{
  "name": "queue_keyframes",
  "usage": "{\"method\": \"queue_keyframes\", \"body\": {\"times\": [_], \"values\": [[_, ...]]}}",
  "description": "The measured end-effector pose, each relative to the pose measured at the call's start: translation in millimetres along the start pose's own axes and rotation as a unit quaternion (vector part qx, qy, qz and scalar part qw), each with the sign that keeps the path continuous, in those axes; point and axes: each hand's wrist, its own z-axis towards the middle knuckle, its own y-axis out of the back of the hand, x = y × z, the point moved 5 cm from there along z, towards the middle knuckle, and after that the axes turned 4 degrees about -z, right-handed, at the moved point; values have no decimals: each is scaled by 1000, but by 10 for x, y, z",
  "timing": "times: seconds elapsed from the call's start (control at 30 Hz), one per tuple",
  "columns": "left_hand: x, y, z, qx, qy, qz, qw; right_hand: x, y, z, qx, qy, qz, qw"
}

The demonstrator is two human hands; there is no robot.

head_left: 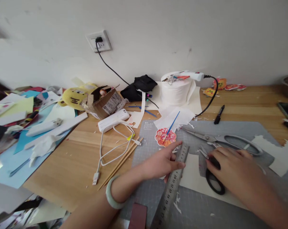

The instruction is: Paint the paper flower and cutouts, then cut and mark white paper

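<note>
My left hand (162, 163), a pale green bangle on its wrist, reaches over the grey cutting mat (147, 151). Its fingers are apart, with the thumb over a metal ruler (174, 187) and the index finger stretched past the ruler's edge. My right hand (232, 167) is closed around the handle of small black-handled scissors (215, 183), whose tips point up and left. Under them is a white sheet of paper (193, 171) with a notch. Large silver scissors (211, 138) lie just beyond. A red and orange flower cutout (165, 136) carries a blue brush (172, 125).
A white roll (176, 92) bears a glue gun (193, 76). Left are a power bank (113, 120), a cable, chopsticks (120, 163), a cardboard box (104, 101) and piled paper (12, 168). A black marker (219, 114) lies right, near torn paper (284, 159).
</note>
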Motion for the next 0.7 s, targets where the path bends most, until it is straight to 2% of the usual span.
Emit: {"method": "queue_keyframes", "body": {"times": [0.1, 0.3, 0.43, 0.53, 0.6, 0.7], "values": [[37, -34, 23, 21, 11, 16, 1000, -119, -33, 22, 14, -22, -1, 1000], [55, -73, 51, 17, 11, 1, 1000, -325, -172, 22, -21, -71, -30, 997], [71, -64, 61, -5, -3, -19, 1000, -322, -174, -25, -63, -27, 46, 997], [63, -48, 61, -23, -22, -39, 999, -302, -199, -78, -5, 14, 143, 990], [49, -34, 60, -35, -32, -53, 998, -284, -216, -114, 35, 24, 160, 986], [22, -7, 62, -51, -48, -76, 995, -232, -200, -132, 21, 23, 152, 988]]}}
